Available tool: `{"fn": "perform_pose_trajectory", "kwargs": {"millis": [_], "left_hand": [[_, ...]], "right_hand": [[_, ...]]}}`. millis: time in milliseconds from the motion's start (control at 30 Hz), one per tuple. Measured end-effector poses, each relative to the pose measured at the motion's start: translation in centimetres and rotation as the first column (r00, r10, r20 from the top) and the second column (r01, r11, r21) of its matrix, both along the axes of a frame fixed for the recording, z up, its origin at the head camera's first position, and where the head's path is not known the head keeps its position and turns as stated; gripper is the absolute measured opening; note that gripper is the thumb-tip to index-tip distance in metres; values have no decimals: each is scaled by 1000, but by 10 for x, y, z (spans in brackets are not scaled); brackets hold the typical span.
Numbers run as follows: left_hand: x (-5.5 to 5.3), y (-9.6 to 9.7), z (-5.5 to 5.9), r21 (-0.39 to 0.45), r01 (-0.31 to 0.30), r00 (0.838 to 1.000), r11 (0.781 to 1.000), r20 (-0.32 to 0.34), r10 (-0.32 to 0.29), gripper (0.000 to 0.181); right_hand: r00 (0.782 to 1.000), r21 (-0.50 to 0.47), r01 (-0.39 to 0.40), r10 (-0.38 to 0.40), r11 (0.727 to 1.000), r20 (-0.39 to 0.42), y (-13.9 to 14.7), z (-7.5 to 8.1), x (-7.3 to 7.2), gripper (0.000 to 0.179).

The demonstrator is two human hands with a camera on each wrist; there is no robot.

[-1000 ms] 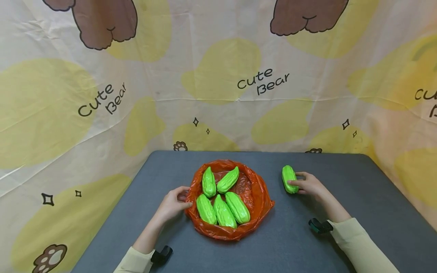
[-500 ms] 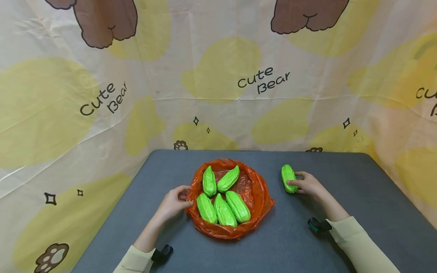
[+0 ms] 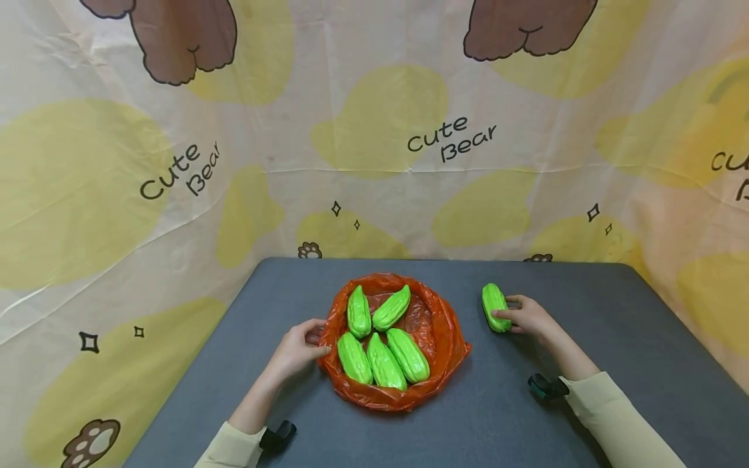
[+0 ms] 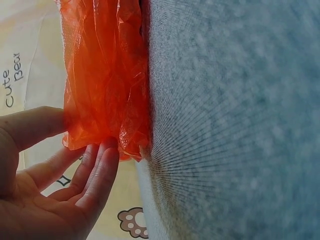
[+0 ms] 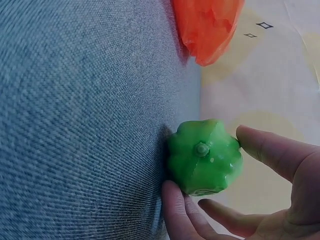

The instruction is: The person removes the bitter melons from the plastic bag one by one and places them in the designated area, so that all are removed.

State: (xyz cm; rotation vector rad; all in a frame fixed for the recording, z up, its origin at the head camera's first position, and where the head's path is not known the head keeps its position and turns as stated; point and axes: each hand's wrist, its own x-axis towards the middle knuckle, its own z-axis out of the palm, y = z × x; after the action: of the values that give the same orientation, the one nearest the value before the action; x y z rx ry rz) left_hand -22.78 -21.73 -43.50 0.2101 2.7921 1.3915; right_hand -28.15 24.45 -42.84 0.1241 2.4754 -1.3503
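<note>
A red plastic bag (image 3: 450, 338), its rim rolled down and its mouth wide, stands on the table with several bright green ribbed gourds (image 3: 381, 364) lying inside. My left hand (image 3: 295, 348) holds the bag's left side; in the left wrist view the thumb is at the upper edge and the fingers (image 4: 102, 172) lie against the wall. To the right of the bag, my right hand (image 3: 529, 316) grips another green gourd (image 3: 494, 305) by its right side. The right wrist view shows this gourd (image 5: 202, 155) stem end on, between thumb and fingers, close over the tabletop.
The dark grey table (image 3: 328, 435) ends at a back edge just behind the bag. Beyond it hangs a cream and yellow cloth (image 3: 374, 117) printed with bears and lettering. A stretch of tabletop separates the bag from the gripped gourd. Black straps (image 3: 548, 387) sit at both wrists.
</note>
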Motion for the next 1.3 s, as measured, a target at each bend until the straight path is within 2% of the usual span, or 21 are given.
{"fn": "perform_pose_trajectory", "kwargs": {"millis": [400, 900, 1133, 1300], "left_hand": [[-1, -1, 0, 5, 7, 1000, 1000, -6, -7, 48], [-2, -2, 1, 0, 12, 1000, 1000, -6, -12, 49], [-3, -2, 1, 3, 20, 1000, 1000, -1, -20, 49], [-3, -2, 2, -1, 8, 1000, 1000, 6, -8, 49]], "right_hand": [[1000, 2, -1, 1, 1000, -12, 0, -1, 0, 82], [1000, -12, -21, 21, 1000, -15, 4, 5, 3, 81], [1000, -28, -15, 14, 1000, -18, 10, 11, 8, 82], [999, -9, -8, 8, 1000, -49, 13, 20, 14, 81]]}}
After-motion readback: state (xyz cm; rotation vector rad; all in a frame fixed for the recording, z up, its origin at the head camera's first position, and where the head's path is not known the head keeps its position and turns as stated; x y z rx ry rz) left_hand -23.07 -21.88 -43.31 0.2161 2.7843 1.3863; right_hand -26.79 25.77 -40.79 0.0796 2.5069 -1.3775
